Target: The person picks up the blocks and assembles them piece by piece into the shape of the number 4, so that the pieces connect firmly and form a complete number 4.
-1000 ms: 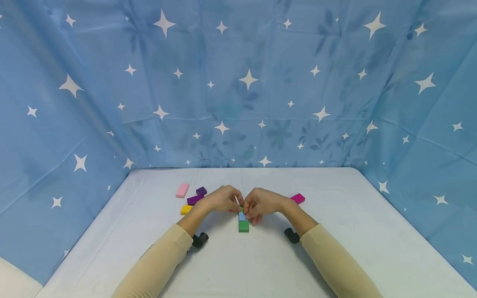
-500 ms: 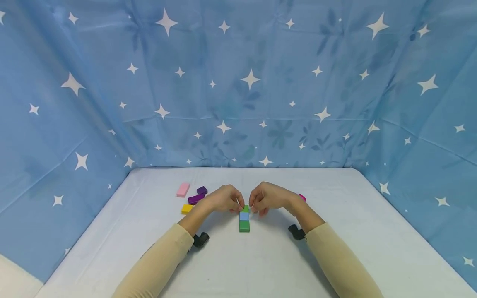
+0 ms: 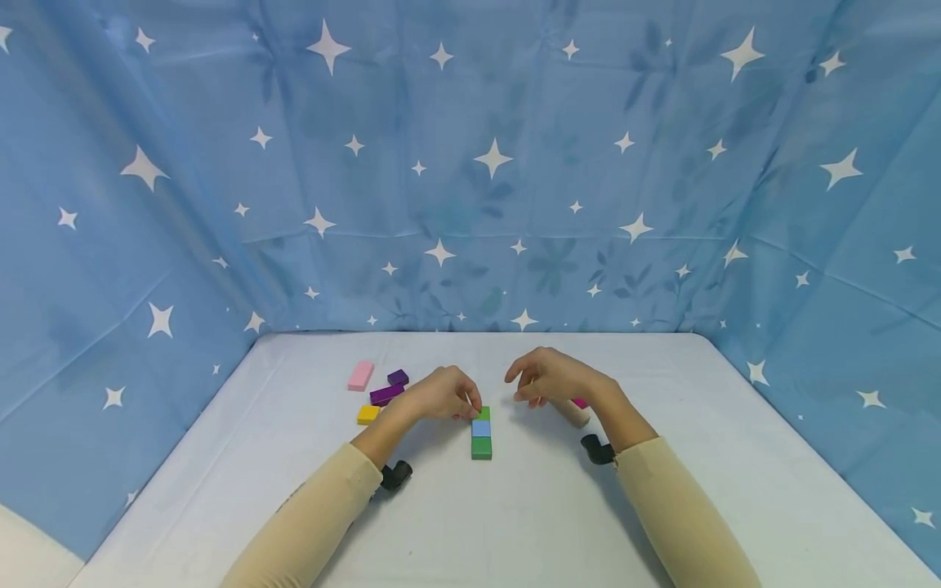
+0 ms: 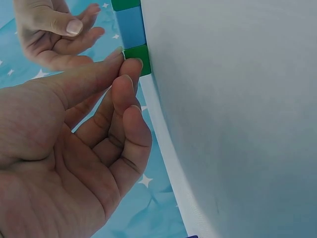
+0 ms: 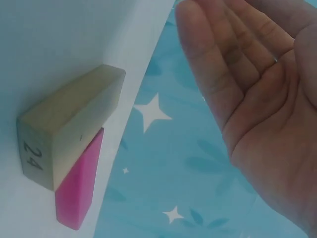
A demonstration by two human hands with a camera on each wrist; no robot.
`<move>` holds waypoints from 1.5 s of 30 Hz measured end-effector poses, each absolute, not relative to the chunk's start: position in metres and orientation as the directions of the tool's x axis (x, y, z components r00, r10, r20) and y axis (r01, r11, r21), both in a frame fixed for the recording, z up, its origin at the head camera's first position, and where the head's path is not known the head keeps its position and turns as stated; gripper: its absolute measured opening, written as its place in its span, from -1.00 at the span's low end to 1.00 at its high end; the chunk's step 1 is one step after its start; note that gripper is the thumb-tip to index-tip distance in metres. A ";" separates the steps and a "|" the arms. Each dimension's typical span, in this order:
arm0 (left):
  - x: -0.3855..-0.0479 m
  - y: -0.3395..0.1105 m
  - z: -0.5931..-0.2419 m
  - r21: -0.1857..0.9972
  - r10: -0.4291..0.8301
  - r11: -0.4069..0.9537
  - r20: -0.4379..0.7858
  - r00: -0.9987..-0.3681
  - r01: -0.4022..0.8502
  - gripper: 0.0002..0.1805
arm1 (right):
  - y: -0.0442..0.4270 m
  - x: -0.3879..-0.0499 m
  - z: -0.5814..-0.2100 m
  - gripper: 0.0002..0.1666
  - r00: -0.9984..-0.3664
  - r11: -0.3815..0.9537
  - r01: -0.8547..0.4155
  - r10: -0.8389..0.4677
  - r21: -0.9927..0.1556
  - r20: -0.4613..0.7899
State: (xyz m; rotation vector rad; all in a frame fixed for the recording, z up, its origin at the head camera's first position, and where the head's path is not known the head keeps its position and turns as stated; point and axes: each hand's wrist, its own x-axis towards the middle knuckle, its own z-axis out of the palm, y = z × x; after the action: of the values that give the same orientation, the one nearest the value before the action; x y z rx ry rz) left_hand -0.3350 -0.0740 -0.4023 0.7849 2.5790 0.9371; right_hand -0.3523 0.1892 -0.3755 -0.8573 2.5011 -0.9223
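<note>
Three blocks stand end to end in a row at mid-table: a green block (image 3: 485, 412) at the far end, a blue block (image 3: 481, 429) in the middle and a darker green block (image 3: 481, 448) nearest me. My left hand (image 3: 444, 394) pinches the far green block (image 4: 140, 53) between thumb and index finger, the other fingers curled beside it. My right hand (image 3: 556, 379) hovers right of the row, holding nothing, its fingers loosely bent. Below it lie a plain wooden block (image 5: 74, 116) marked 24 and a magenta block (image 5: 80, 191), side by side on the table.
Left of my left hand lie a pink block (image 3: 361, 376), a dark purple block (image 3: 398, 377), a longer purple block (image 3: 386, 395) and a yellow block (image 3: 368, 414). A blue star-patterned curtain (image 3: 470, 196) borders the white table (image 3: 456, 523) at the back and sides.
My right hand has come away from the row of blocks and moved right, uncovering the blue block and the wooden block. My left hand stays at the far green block.
</note>
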 end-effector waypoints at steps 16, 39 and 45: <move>-0.335 -0.074 -0.405 0.665 0.581 0.630 -0.062 -0.812 0.400 -0.92 | 0.211 -0.359 -0.370 -0.44 -0.804 0.723 -0.473 -0.588 -0.504 -0.088; -0.334 -0.075 -0.405 0.671 0.571 0.633 -0.068 -0.818 0.386 -0.90 | 0.230 -0.360 -0.370 -0.65 -0.896 0.870 -0.300 -0.398 -0.392 -0.197; -0.334 -0.075 -0.405 0.669 0.573 0.633 -0.065 -0.817 0.390 -0.94 | 0.231 -0.359 -0.372 -0.75 -0.904 0.884 -0.279 -0.373 -0.375 -0.209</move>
State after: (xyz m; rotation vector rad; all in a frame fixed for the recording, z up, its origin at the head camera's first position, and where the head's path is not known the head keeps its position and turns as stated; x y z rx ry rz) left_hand -0.3344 -0.0751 -0.4049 0.7800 2.5844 0.9638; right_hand -0.3591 0.2309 -0.3720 -0.4907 2.7774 -0.4936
